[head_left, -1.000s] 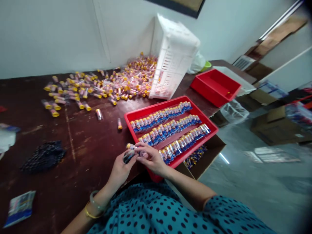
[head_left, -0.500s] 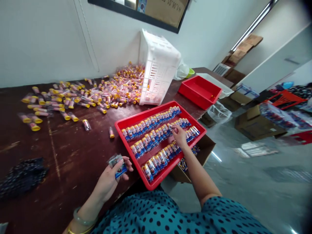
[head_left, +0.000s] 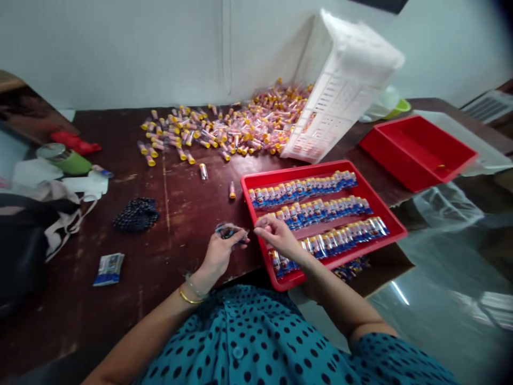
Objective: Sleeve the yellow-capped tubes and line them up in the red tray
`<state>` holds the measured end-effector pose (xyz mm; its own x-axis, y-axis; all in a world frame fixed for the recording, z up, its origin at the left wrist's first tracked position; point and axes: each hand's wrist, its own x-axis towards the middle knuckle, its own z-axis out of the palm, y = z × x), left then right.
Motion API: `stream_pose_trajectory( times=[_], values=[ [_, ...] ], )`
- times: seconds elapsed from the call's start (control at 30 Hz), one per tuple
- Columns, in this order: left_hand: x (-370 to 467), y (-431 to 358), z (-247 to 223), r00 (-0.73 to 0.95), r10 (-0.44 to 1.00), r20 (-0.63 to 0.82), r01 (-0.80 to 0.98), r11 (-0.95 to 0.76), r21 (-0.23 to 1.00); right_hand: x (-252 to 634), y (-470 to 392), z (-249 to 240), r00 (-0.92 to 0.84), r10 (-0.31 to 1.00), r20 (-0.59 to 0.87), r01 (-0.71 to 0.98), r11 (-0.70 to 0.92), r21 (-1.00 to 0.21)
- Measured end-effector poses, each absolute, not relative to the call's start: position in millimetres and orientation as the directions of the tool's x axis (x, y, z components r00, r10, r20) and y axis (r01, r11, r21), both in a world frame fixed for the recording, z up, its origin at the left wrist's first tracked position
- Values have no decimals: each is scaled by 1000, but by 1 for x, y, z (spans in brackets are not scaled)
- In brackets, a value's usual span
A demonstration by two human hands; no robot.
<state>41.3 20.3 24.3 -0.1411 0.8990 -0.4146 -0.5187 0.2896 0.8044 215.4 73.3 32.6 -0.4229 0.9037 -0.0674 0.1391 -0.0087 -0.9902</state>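
Observation:
My left hand is closed around clear plastic packets beside the tray's left edge. Close to its fingertips, my right hand is pinched over the left rim of the red tray; what it holds, if anything, is too small to make out. Three rows of small blue packets with yellow-capped tubes lie in the tray. Two loose tubes, one farther back and one nearer the tray, lie on the table.
Many yellow-capped tubes are heaped by the wall, beside a tilted white basket. A red bin stands at the right. On the left are a dark patterned cloth, a packet stack and a green cup.
The view has turned left. My right hand has moved from the middle of the tray to its left rim, close to my left hand, which still holds packets.

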Motion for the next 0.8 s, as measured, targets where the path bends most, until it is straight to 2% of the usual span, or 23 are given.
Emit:
stream_pose_trajectory(
  times=[0.07, 0.17, 0.27, 0.33, 0.5, 0.6, 0.7, 0.8],
  values=[
    [39, 18, 26, -188, 903, -386, -540, 233, 808, 193, 69, 35, -490, 872, -18, 138, 57, -989],
    [29, 15, 29, -116, 908, -401, -544, 280, 791, 183, 74, 36, -491, 871, 2, 135, 79, -988],
    [15, 12, 26, 2, 900, -435, -461, 387, 799, 186, 81, 38, -507, 861, -36, 195, 74, -978],
    [8, 12, 22, 39, 906, -421, -393, 402, 827, 190, 84, 39, -548, 835, -50, 216, 84, -973],
    [0, 10, 11, -32, 944, -327, -249, 310, 918, 205, 91, 50, -582, 813, -25, 197, 111, -974],
    [-5, 10, 10, -60, 958, -280, -193, 264, 945, 215, 97, 57, -516, 854, -71, 169, 20, -985],
    [-7, 11, 11, -86, 961, -262, -189, 242, 952, 221, 97, 62, -436, 893, -110, 63, -92, -994],
    [-6, 13, 12, -93, 963, -252, -197, 230, 953, 223, 95, 66, -460, 881, -114, 15, -121, -993]
  ],
)
